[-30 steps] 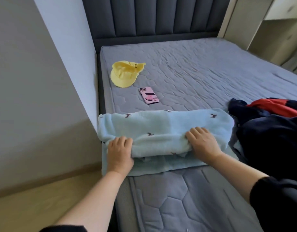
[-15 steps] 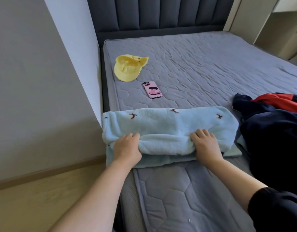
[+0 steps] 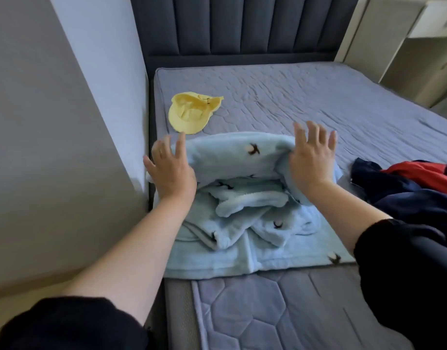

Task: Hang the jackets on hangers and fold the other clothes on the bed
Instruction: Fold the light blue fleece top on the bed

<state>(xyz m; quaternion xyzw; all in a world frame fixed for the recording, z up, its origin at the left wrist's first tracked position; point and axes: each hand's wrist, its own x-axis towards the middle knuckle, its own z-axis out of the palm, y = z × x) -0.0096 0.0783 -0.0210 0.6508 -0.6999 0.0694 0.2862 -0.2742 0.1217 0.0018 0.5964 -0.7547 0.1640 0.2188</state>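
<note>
Two hands work here: the left hand (image 3: 170,170) and right hand (image 3: 312,160), fingers spread straight and clasping nothing, push the raised fold of the light blue garment (image 3: 242,157), which lies along the left edge of the bed (image 3: 318,97), by its near corner. Bunched layers beneath could, I judge, skew the fold or nudge it off that edge. The dark jacket (image 3: 406,198) lies at the right edge.
</note>
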